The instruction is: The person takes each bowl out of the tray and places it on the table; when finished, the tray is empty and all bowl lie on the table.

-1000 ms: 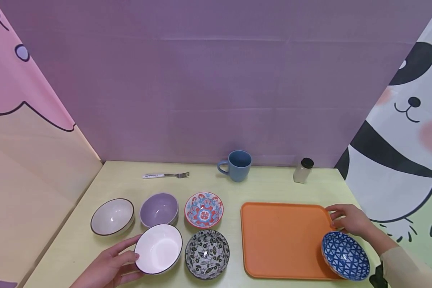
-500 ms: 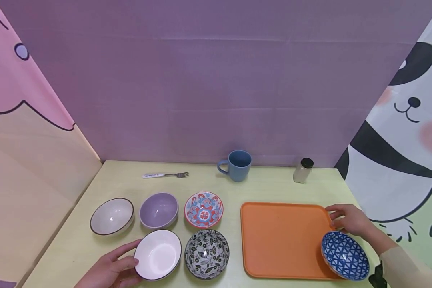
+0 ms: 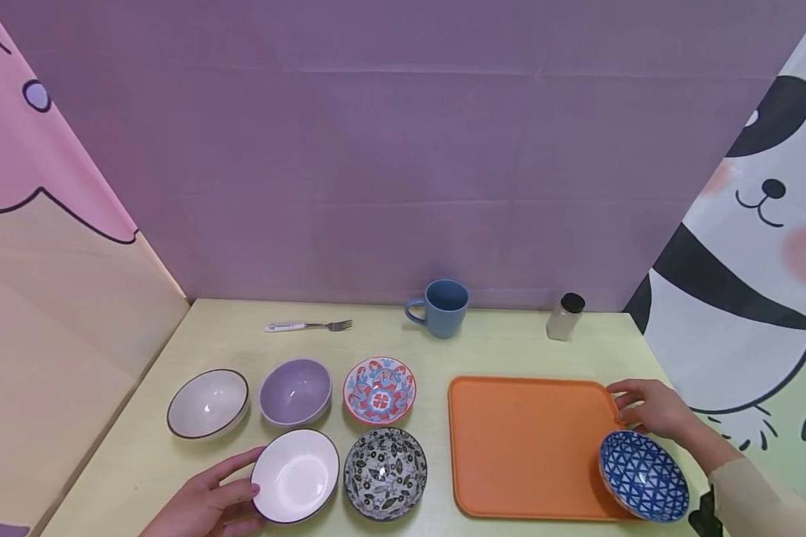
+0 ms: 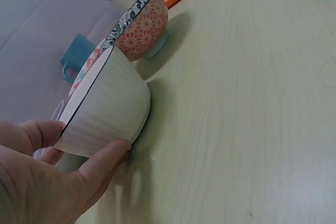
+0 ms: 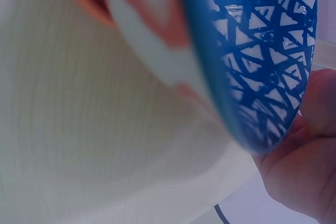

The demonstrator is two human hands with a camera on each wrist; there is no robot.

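Observation:
In the head view my left hand [image 3: 211, 496] holds a white bowl [image 3: 295, 476] with a dark rim. The left wrist view shows the thumb at the rim and fingers low on the ribbed outer wall [image 4: 107, 108]; the bowl's base is close to the table. My right hand [image 3: 651, 409] holds the right edge of an orange tray [image 3: 530, 447], its fingers bent over the rim. Just in front of that hand, a blue-and-white triangle-patterned bowl [image 3: 645, 477] leans over the tray's near right corner. In the right wrist view this bowl [image 5: 262, 51] hides most of the fingers.
Close around the white bowl stand a black floral bowl [image 3: 386, 474], a purple bowl [image 3: 296, 392], a red-and-blue patterned bowl [image 3: 380, 391] and another pale bowl [image 3: 208, 404]. Behind them are a fork [image 3: 309, 326], a blue mug [image 3: 446, 309] and a black-lidded shaker [image 3: 566, 318].
My left hand has brought the white bowl slightly down toward the near side of the table, and it has stayed almost still since half a second ago. The right hand has not moved.

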